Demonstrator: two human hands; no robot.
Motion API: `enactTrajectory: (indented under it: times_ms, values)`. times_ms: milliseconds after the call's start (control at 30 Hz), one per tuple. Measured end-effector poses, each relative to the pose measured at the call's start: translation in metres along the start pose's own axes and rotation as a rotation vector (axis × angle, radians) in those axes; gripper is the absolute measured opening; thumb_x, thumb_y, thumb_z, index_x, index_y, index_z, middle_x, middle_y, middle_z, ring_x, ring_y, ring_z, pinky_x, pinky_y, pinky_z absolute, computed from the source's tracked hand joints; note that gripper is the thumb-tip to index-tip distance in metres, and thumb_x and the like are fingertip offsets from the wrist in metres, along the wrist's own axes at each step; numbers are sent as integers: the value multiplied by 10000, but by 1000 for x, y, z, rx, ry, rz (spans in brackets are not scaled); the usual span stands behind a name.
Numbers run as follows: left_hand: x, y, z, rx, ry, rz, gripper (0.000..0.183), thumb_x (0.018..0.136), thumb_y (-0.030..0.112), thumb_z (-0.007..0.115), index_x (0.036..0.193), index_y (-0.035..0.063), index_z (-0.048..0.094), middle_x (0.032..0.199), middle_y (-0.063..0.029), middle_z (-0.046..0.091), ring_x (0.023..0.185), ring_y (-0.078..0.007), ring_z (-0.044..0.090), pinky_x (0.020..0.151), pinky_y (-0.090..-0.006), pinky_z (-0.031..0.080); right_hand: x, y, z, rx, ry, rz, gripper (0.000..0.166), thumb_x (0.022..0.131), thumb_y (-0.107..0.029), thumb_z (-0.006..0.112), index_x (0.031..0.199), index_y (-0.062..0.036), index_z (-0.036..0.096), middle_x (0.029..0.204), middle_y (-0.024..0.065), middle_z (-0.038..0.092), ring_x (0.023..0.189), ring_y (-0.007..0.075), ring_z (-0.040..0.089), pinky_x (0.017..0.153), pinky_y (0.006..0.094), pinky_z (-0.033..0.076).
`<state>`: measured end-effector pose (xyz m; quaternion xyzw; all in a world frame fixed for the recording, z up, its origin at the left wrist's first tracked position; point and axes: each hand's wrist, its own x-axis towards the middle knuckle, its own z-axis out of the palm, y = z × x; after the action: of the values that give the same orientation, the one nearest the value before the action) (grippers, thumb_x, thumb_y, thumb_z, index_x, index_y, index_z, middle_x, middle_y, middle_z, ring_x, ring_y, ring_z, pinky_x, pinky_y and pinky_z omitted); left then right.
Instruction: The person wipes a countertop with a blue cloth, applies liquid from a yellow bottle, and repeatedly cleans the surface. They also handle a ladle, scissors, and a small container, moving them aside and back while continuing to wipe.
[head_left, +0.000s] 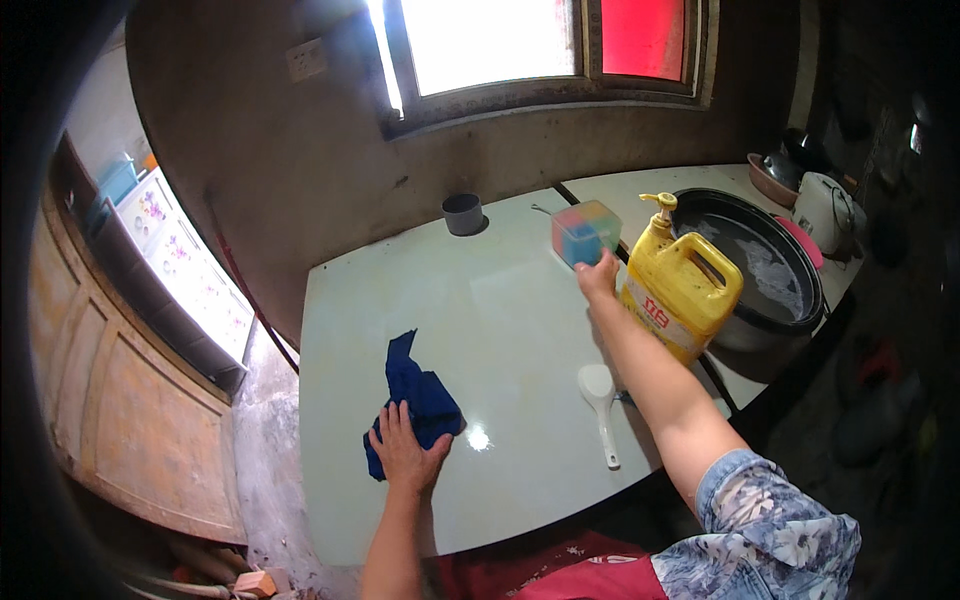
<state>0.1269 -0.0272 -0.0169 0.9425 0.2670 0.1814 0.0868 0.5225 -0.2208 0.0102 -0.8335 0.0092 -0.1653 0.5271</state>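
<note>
My left hand (406, 450) lies spread on a crumpled dark blue cloth (424, 401) on the glossy pale tabletop (517, 322), pressing it flat. Across the table, my right hand (598, 274) touches the near side of a translucent plastic box (585, 229) with blue, red and green colours showing; the fingertips are partly hidden, so its grip is unclear. Beside my right forearm stands a yellow pump jug (679, 289) bearing writing. A white rice paddle (601, 412) rests left of that forearm. Near the wall sits a small grey cup (463, 215).
Right of the jug is a large dark pot (810, 300) of cloudy, foamy water. Behind it are a pink basin (772, 184), a white appliance (821, 214) and a pink object (799, 241). A wall with a window borders the far edge; a wooden door (150, 397) stands at left.
</note>
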Motion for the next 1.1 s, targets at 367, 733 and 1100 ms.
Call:
enactTrajectory:
  times_ms: [367,733,1100]
  values:
    - [2,2,3,-27,-18,42,936,698,598,638,1399,68,318,1421,-173,363,1335,-341,302,1068,-565,175,111,37,32,-64,78,345,376,763,-163,561,1092,18,540,1057,221,550,945,337,528,799,390,406]
    - [-1,-12,0,-21,2,28,905,708,550,653,1397,68,319,1421,-171,361,1335,-335,299,1064,-567,171,-48,-41,30,496,-496,588,268,825,-298,572,982,-81,558,739,43,531,522,178,527,406,303,393]
    - [2,-26,35,-48,245,-101,562,693,295,708,1169,50,538,1178,-117,575,1104,-315,518,873,-438,405,-201,-31,-82,132,-873,199,489,812,-506,655,746,-26,589,639,25,524,454,102,440,390,242,339]
